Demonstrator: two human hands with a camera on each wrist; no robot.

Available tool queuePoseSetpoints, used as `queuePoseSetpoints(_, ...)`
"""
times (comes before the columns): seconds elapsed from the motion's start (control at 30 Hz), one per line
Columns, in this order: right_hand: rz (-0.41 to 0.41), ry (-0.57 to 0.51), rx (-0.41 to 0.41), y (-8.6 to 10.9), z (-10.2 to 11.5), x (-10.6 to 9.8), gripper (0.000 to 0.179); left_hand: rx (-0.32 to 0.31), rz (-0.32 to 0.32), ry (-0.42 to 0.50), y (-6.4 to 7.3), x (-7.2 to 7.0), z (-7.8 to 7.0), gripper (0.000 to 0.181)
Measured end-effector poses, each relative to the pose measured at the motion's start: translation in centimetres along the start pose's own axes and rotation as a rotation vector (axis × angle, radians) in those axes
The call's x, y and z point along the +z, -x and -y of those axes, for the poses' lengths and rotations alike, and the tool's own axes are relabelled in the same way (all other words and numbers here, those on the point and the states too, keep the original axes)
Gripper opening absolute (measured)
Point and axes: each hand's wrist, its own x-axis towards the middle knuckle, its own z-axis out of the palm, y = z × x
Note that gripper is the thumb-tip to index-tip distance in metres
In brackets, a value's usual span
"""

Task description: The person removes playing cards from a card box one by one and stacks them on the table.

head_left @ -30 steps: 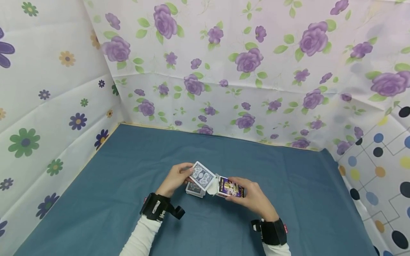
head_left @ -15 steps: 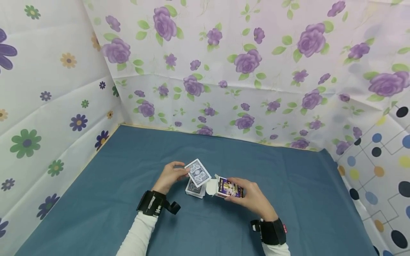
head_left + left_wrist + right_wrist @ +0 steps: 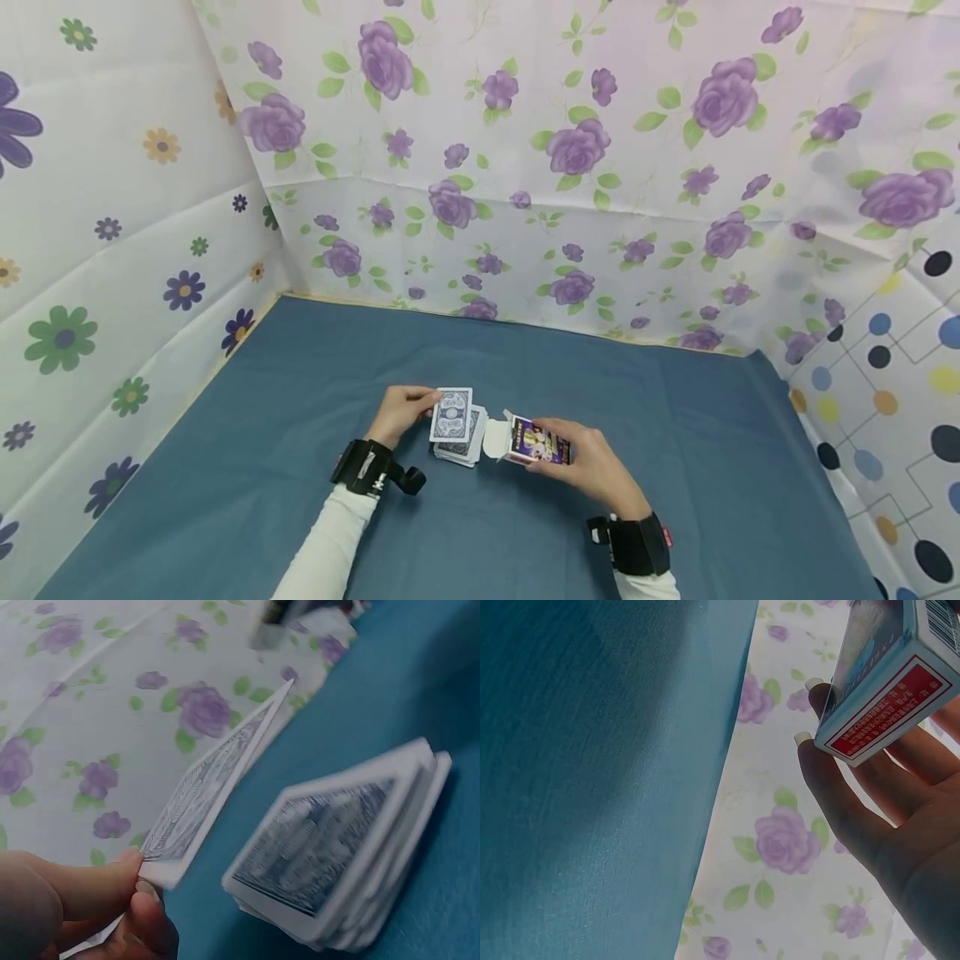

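Note:
My left hand (image 3: 401, 412) pinches a blue-and-white patterned playing card (image 3: 452, 415) by its edge, between thumb and fingers. In the left wrist view that card (image 3: 210, 795) is tilted on edge, beside a loosely squared stack of cards (image 3: 322, 855) lying back up on the cloth. From the head view, the held card overlaps the far left part of the stack (image 3: 459, 454). My right hand (image 3: 600, 467) grips a purple and yellow card box (image 3: 540, 442), its white flap open toward the stack. A red-labelled end of the box (image 3: 892, 712) faces the right wrist camera.
A blue cloth (image 3: 675, 433) covers the table. Flowered sheets (image 3: 480, 167) hang behind it and on the left, and a dotted sheet (image 3: 885, 417) on the right. Black straps (image 3: 367, 468) circle both wrists.
The card in my left hand has moved left, away from the box's open flap, and turned straighter over the stack. My right hand and the box have hardly moved.

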Motion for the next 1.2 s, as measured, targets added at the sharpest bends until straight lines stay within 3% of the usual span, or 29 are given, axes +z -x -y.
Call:
queuePoseSetpoints(0.2,0.003,-0.004,0.005,0.0,-0.1,0.1,0.062,0.094,-0.018,-0.137,0.2,1.0,0.4,0.022)
queuePoseSetpoints(0.5,0.009,-0.008,0.017,-0.2,-0.2,0.2,0.062,0.232,-0.103,-0.330,0.8,2.0,0.3,0.018)
queuePoseSetpoints(0.93,0.013,-0.002,0.017,-0.3,-0.5,0.4,0.062,0.261,-0.155,-0.383,0.7,2.5,0.5,0.011)
queuePoseSetpoints(1.1,0.019,-0.003,0.020,-0.3,-0.6,0.4,0.062,0.319,-0.154,-0.422,2.5,2.7,-1.0,0.015)
queuePoseSetpoints(1.2,0.020,0.010,0.017,-0.2,-0.6,0.3,0.062,0.403,-0.054,-0.412,4.4,3.5,-2.5,0.013)
